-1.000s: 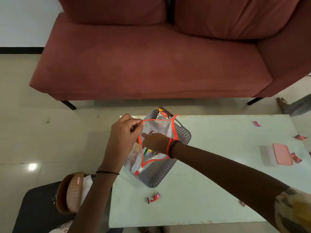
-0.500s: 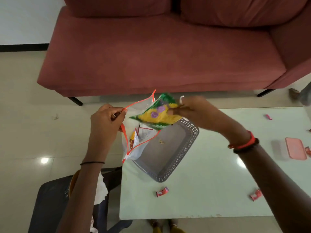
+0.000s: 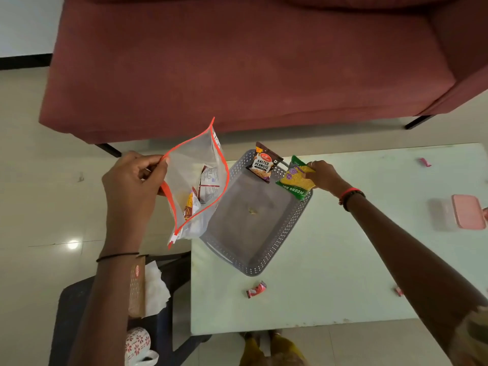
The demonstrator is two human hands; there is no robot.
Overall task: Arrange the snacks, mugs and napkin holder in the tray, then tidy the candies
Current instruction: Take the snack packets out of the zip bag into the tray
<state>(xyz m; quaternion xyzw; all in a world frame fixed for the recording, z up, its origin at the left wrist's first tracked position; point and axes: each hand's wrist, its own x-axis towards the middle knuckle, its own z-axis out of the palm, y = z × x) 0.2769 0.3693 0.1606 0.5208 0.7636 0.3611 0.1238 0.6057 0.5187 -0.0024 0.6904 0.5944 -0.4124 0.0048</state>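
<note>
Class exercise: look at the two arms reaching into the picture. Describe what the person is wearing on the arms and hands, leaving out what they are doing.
The left hand is bare, with a thin black band around the wrist. The right hand has a small ring on one finger, and its wrist carries an orange-red band beside a black one. Both forearms are bare; a patterned sleeve edge shows near the right upper arm.

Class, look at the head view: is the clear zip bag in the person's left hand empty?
No: the clear zip bag, held open by the left hand, still has snack packets inside.
</note>
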